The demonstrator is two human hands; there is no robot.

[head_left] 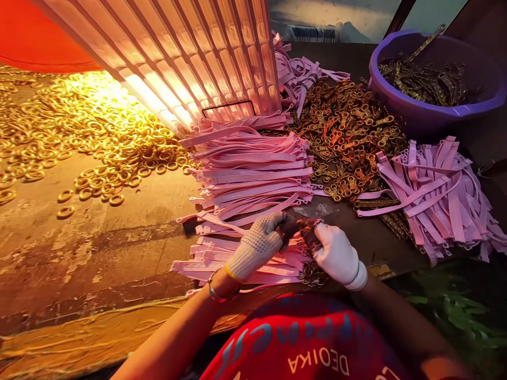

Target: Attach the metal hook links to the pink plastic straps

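Note:
My left hand (257, 244), in a dotted knit glove with dark fingertips, is closed at the front of the table. My right hand (336, 253), in a white glove with dark fingertips, is closed too. Their fingertips meet, and whatever is pinched there is too small and dark to make out. Beneath them lies a bundle of pink straps (233, 258) with small loops at the ends. Some small metal pieces (311, 274) sit just under my right hand. A larger stack of pink straps (253, 158) lies beyond both hands.
Loose gold rings (106, 158) spread over the left side. Bronze-coloured metal clasps (344, 132) are heaped right of centre. Another pink strap pile (439, 195) lies at right, near a purple basin (428, 108) of dark strips. A ribbed translucent panel (198, 58) stands behind the stack.

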